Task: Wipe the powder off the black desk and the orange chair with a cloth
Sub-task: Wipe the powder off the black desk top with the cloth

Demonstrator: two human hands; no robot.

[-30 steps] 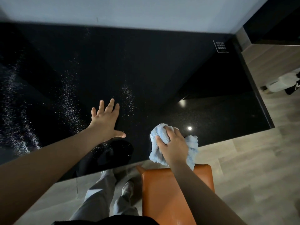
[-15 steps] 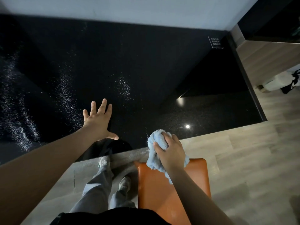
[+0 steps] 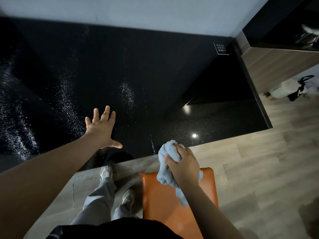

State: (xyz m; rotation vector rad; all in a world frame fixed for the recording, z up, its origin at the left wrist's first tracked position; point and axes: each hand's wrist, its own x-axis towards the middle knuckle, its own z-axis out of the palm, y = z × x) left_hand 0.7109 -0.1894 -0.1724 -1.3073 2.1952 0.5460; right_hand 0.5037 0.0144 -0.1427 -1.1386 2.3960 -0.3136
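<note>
cloth: light blue cloth (image 3: 164, 171), bunched up, gripped in the right hand (image 3: 183, 163); it sits just past the front edge of the bench, above the back of the orange chair (image 3: 160, 202); cannot tell if it touches the seat.
right hand: fingers curled tight round the cloth, loose tail hanging down below the wrist.
powder: long white streaks of powder (image 3: 69, 104) left of centre, a small patch mid-bench, heavier bands at far left, a thin line near the front edge by the cloth.
bench: black bench (image 3: 164, 62); the right part looks powder-free, probably wiped already; left and middle not done.
left hand: left hand (image 3: 101, 130) flat on the bench, fingers spread straight, holding nothing, just beside the streaks.
orange chair: no powder visible on the part in view; likely not wiped yet.
floor: wood floor (image 3: 241, 169), faint white dusting just below the bench edge.
progress: early to middle; most powder left, chair to do.
change: a second ago the cloth lay on the bench near the front edge; now pulled off the edge toward the chair. Left hand stayed planted.
</note>
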